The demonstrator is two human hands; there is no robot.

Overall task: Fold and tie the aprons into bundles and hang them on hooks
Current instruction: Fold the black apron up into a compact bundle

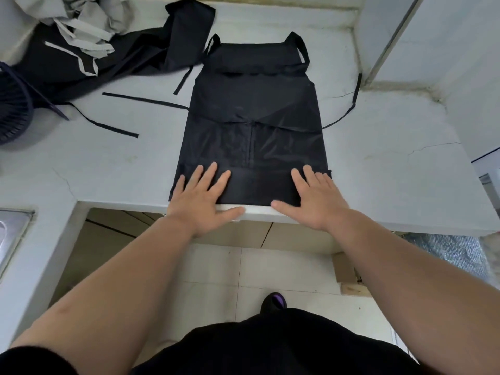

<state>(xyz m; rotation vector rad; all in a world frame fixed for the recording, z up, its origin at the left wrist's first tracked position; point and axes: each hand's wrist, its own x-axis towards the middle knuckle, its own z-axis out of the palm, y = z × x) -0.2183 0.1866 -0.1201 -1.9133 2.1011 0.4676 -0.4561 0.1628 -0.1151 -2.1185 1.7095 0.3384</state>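
The pale counter [108, 163] runs out of sight on both sides. A black apron [254, 117] lies flat on it, its near hem at the counter's edge. At the far left a heap of aprons [89, 50] is cut off, and so is a dark basket [13, 109], contents unseen. The left hand [201, 196] and right hand [315, 197] press the hem, fingers spread.

Tabletop [378, 171] is lying open at 3 and 8 o'clock of the flat apron [254, 112]; heaped aprons [89, 50] are crowding 10 o'clock, a wall [460, 77] blocking 2.
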